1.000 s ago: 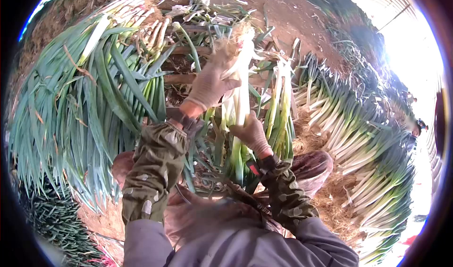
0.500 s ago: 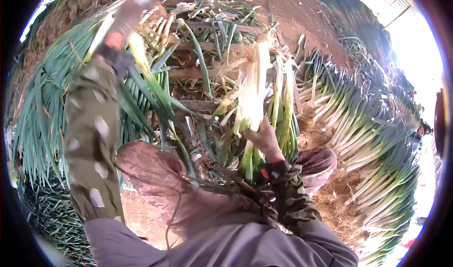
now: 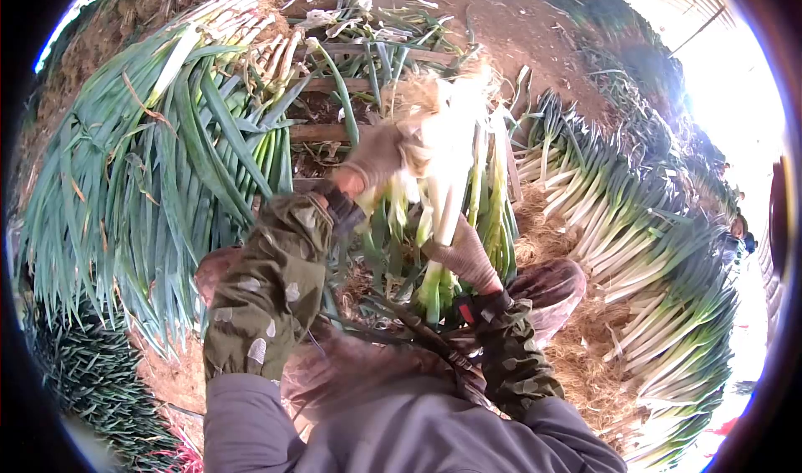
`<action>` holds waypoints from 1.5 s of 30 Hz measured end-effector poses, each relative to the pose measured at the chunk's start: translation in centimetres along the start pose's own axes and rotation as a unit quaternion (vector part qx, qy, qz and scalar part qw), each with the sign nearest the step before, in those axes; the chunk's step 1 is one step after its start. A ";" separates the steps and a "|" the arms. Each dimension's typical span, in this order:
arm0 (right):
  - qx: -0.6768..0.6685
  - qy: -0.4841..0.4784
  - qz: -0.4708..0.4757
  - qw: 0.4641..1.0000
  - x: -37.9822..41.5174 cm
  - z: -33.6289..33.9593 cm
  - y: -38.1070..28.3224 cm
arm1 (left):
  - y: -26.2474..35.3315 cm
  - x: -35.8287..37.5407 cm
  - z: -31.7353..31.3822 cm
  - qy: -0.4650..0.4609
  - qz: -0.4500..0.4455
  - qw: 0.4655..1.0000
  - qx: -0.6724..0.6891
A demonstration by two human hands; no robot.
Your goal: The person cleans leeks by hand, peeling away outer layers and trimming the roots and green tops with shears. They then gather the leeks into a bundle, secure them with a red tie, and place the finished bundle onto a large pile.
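My right hand (image 3: 464,254), in a pale glove, is closed around the lower part of a bunch of leeks (image 3: 449,176). The bunch stands roughly upright with the roots up, its white stalks washed out by glare. My left hand (image 3: 380,155), also gloved, is against the left side of this bunch near the root end. Its fingers are curled, and what they pinch is hidden. Loose yellowish-green leaves (image 3: 494,180) hang just right of the bunch.
A large pile of leeks (image 3: 125,189) lies at left, with dark green tops (image 3: 83,389) below it. Rows of leeks (image 3: 626,247) lie at right beside dry straw-like roots (image 3: 585,364). Wooden slats (image 3: 322,132) and leaf scraps (image 3: 401,30) are ahead.
My left hand has come from above the left pile, where it was by a bright leek, rightward to the bunch. My right hand keeps its hold in nearly the same place.
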State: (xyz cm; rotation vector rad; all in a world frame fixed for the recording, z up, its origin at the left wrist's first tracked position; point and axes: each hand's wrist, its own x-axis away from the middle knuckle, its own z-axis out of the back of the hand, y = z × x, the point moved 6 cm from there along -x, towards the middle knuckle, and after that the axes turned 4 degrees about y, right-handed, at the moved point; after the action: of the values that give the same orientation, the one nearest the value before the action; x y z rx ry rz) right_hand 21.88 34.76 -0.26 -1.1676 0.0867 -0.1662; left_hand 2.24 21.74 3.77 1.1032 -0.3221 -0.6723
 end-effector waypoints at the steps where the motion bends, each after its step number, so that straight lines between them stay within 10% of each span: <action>1: 0.024 0.004 -0.012 1.000 0.3 -0.1 -0.1 | -0.3 -0.6 1.7 0.035 0.044 0.998 -0.005; 7: 0.062 0.017 0.037 0.997 1.6 -0.8 -4.2 | 7.3 -3.9 13.9 0.332 -0.073 0.875 -0.346; 13: 0.023 0.004 -0.063 0.998 4.4 3.0 -1.0 | 9.2 -3.1 30.2 0.276 0.076 0.809 -0.514; 19: -0.076 -0.007 -0.029 0.997 1.4 4.2 -1.3 | 6.8 -0.7 9.1 0.060 -0.019 0.983 -0.172; 25: -0.068 -0.071 -0.016 0.995 2.3 4.0 -1.6 | -2.5 -4.8 -4.1 -0.030 0.057 0.977 0.203; 29: -0.066 -0.080 0.027 0.994 2.3 3.9 -0.6 | -8.6 -8.9 -9.6 -0.227 0.089 0.755 0.609; 33: -0.031 -0.090 0.025 0.995 1.6 4.1 1.8 | 4.0 1.5 -9.3 -0.537 0.253 0.502 0.629; 35: -0.052 -0.103 -0.033 0.993 1.8 4.4 -0.8 | 7.3 3.7 -8.2 -0.461 0.287 0.544 0.640; 38: -0.048 -0.082 0.022 0.995 2.0 4.6 -1.1 | 5.4 0.3 -6.4 -0.226 0.170 0.863 0.419; 40: -0.052 -0.074 0.013 0.996 2.1 4.9 -1.2 | 5.5 -1.4 -2.5 -0.108 0.098 0.973 0.176; 45: -0.069 0.005 -0.034 0.997 3.2 6.3 0.2 | 9.7 -3.5 11.8 0.074 -0.011 0.961 -0.267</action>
State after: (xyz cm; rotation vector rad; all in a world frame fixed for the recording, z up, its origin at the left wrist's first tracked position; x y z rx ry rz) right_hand 26.02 39.94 2.08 -1.3081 0.0692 -0.2286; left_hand -3.63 18.35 17.89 0.6337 0.0088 -0.6425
